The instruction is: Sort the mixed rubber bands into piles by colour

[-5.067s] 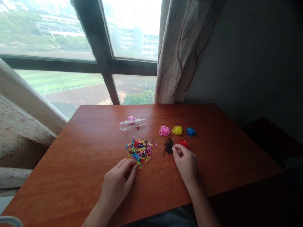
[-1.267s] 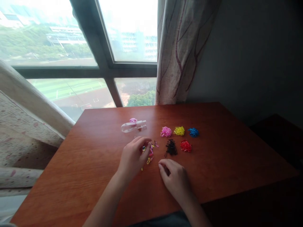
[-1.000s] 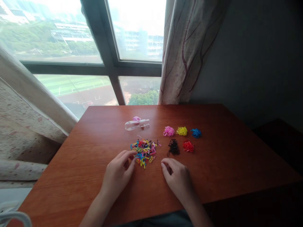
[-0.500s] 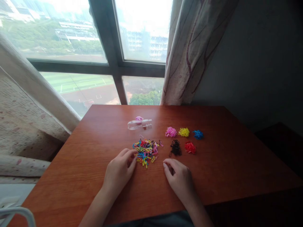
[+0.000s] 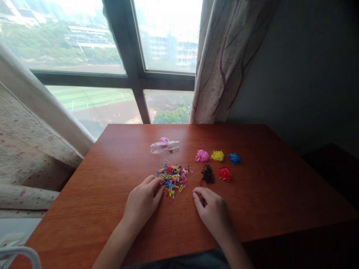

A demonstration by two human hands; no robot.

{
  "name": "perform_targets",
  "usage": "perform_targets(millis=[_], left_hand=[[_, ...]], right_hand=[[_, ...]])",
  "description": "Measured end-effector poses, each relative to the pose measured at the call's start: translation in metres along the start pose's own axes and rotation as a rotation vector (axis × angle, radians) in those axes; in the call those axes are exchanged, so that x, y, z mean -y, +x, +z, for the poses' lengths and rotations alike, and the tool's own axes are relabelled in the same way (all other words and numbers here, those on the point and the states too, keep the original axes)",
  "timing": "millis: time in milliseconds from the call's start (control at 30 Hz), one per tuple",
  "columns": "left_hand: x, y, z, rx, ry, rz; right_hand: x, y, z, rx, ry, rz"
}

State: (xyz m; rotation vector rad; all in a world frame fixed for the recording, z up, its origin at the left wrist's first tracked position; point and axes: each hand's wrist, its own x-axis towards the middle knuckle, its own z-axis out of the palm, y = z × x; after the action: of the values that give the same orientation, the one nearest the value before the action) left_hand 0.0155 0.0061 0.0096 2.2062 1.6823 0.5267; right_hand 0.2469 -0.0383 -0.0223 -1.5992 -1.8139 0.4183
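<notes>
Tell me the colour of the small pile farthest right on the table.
Blue; the small pile shows in the head view, the only one.

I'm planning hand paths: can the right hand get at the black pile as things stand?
Probably yes: the right hand is just on the near side of the black pile, and nothing visible stands between them.

L hand (image 5: 142,197) & R hand (image 5: 212,206) apart, fingers curled, each thumb nr index.
</notes>
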Motion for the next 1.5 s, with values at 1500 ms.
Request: perform_targets(millis=[1500], left_hand=[[-0.006,-0.004,0.006,-0.145,-0.385,0.077]], right_hand=[[0.001,0.002,-0.001,-0.026,-0.035,-0.03]])
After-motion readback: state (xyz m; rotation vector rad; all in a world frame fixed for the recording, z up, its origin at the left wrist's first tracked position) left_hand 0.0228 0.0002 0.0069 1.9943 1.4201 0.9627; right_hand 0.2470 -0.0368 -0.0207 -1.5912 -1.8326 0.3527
